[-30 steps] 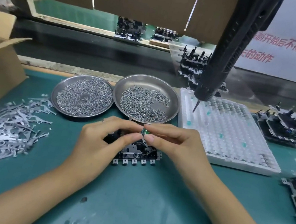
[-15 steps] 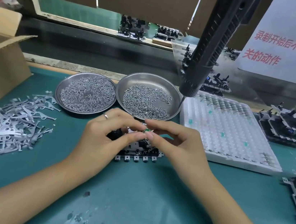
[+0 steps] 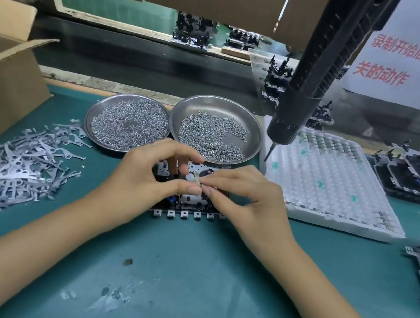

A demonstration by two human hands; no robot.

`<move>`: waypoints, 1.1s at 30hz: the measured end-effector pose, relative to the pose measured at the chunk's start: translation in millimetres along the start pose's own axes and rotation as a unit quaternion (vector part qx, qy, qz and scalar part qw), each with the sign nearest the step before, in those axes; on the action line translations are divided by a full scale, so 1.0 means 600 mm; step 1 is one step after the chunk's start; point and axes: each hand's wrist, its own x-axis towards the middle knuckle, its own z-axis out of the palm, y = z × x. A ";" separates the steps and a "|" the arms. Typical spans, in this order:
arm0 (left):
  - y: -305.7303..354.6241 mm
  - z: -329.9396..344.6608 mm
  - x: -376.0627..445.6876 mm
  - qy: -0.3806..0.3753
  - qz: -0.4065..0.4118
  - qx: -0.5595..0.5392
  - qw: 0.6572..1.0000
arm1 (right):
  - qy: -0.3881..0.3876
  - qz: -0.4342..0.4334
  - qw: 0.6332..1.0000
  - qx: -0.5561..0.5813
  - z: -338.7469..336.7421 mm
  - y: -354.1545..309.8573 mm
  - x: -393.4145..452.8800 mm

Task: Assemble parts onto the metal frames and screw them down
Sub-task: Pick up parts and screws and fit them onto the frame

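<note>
Metal frame [image 3: 186, 210] is lying on the green surface [image 3: 188, 276]; left hand [image 3: 145, 177] and right hand [image 3: 246, 198] are both pinching one small part [image 3: 196, 179] just above it.

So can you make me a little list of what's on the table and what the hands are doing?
left hand: over the frame, thumb and finger pinching the small part
right hand: pinching the same small part
small part: tiny metal piece, held just above the frame
frame: flat on the green mat, under both hands
dishes: two, left dish and right dish, both full of screws
levers: grey pile, far left
tray: white, right of dishes
screwdriver: hanging above tray, untouched
</note>
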 end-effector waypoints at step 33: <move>-0.011 0.000 -0.028 -0.059 0.083 0.166 0.981 | -0.021 -0.076 0.995 -0.068 0.026 0.014 -0.010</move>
